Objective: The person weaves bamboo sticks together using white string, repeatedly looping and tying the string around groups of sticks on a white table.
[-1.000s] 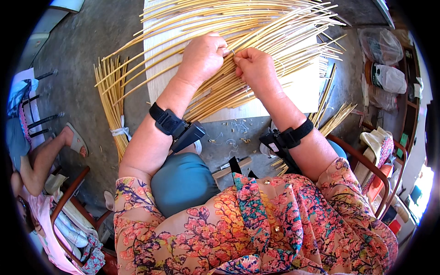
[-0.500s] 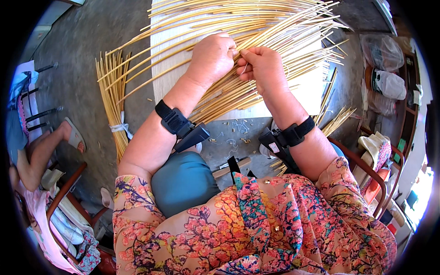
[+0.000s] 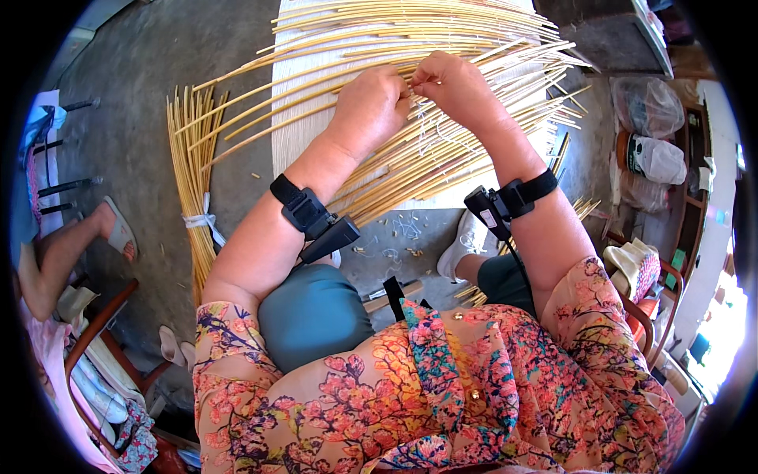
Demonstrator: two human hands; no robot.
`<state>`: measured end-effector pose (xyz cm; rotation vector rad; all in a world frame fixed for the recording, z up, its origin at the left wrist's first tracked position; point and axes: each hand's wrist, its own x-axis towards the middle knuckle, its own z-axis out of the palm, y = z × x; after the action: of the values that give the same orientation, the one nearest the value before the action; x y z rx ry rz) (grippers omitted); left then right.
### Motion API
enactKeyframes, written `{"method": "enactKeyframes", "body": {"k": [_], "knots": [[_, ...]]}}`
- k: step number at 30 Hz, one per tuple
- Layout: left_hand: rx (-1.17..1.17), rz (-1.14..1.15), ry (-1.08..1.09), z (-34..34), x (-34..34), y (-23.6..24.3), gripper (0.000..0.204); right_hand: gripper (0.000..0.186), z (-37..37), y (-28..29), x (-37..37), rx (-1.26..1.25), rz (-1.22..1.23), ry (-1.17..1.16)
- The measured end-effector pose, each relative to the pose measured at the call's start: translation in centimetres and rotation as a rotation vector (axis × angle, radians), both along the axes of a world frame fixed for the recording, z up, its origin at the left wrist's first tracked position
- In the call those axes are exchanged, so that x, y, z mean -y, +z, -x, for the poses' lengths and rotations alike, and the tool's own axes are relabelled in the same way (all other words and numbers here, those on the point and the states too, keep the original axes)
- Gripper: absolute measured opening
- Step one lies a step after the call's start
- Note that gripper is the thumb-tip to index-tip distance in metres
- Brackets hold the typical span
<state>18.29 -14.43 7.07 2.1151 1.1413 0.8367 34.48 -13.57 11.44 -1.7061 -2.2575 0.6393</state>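
Observation:
Long thin yellow stalks [image 3: 410, 170] lie fanned in rows, joined by fine white string [image 3: 430, 134] whose loose loops hang over them just below my fingers. My left hand [image 3: 373, 103] is closed above the stalks, thumb and forefinger pinched; what sits between them is too small to make out. Right beside it, my right hand [image 3: 454, 83] pinches at the string, its fingertips nearly meeting those of the left. The exact point of the grip is partly hidden by the fingers.
A pale table [image 3: 296, 130] bears the stalks. At left stands a stalk bundle [image 3: 193, 189] tied with a white strip [image 3: 204, 219]. Offcuts and thread scraps [image 3: 407, 229] litter the floor. Another person's leg [image 3: 67, 237] shows at far left. Plastic-wrapped containers [image 3: 659, 158] stand at right.
My right hand has moved up and slightly left, its wrist turning over the stalks. White string loops now show below the fingers. My left hand has barely moved.

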Motion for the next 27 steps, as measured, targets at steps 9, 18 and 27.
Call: {"method": "enactKeyframes", "body": {"k": [9, 18, 27], "knots": [[0.015, -0.09, 0.026, -0.1, 0.2, -0.1, 0.012, 0.011, -0.7, -0.2, 0.1, -0.185, 0.159, -0.06], [-0.002, -0.058, -0.067, -0.3, 0.6, -0.1, 0.01, 0.012, 0.1, -1.0, -1.1, -0.474, 0.01, -0.317], [-0.008, -0.088, -0.017, 0.0, 0.2, -0.4, 0.009, 0.015, -0.9, 8.2, -1.5, -1.105, -0.044, -0.429]]}}
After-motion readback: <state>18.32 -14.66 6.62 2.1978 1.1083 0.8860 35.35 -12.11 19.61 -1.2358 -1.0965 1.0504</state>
